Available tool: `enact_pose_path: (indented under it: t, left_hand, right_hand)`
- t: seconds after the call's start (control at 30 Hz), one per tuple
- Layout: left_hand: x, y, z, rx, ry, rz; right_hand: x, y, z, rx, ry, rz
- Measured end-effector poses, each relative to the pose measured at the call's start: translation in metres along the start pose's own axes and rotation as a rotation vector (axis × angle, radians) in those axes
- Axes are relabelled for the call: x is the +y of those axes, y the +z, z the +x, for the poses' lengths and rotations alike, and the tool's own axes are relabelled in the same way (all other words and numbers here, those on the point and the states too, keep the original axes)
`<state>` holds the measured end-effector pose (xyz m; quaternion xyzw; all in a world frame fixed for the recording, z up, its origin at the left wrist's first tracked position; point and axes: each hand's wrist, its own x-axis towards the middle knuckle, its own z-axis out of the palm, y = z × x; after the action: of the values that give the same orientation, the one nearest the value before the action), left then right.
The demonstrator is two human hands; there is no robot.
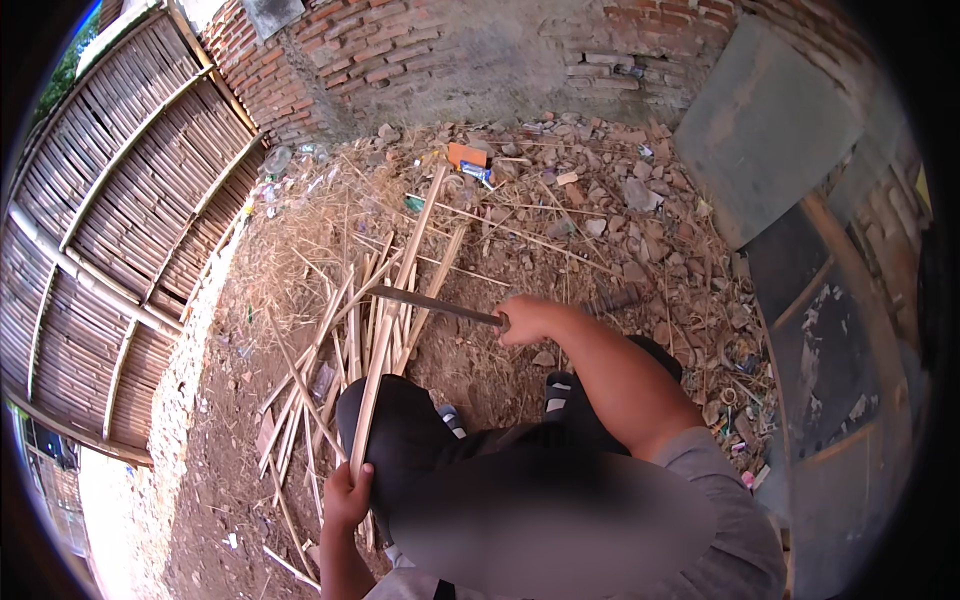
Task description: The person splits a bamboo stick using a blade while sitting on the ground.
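A long pale bamboo strip [371, 400] slants up and away past my left knee, and my left hand [347, 496] is closed around its near end. My right hand [530, 321] grips the handle of a machete [440, 304], its dark, flat blade pointing left. The blade's far end lies across the bamboo strip about halfway along; whether it cuts into the wood cannot be made out. Beneath and beside the strip, a loose heap of split bamboo pieces [298, 405] spreads over the dirt.
A woven bamboo fence [130, 190] stands at the left, and a worn brick wall [480, 60] closes off the far side. Broken brick and rubble [640, 230] cover the ground ahead and right. Grey sheets [770, 120] and a dark panel [830, 360] lean along the right.
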<state>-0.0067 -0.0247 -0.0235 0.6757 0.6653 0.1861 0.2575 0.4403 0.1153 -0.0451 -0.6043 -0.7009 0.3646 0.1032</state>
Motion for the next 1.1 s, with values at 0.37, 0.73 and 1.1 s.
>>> enact_pose_path:
  t: [0.37, 0.73, 1.1]
  left_hand:
    - [-0.002, 0.0, -0.001, 0.009, 0.007, -0.004]
    - [0.002, 0.0, 0.0, -0.049, -0.007, -0.132]
    - [0.016, -0.003, -0.003, 0.013, 0.012, 0.055]
  right_hand:
    - [-0.01, -0.004, -0.004, -0.017, -0.018, 0.0]
    - [-0.001, 0.002, 0.005, -0.007, -0.059, -0.012]
    - [-0.006, -0.034, -0.017, -0.019, 0.079, -0.099]
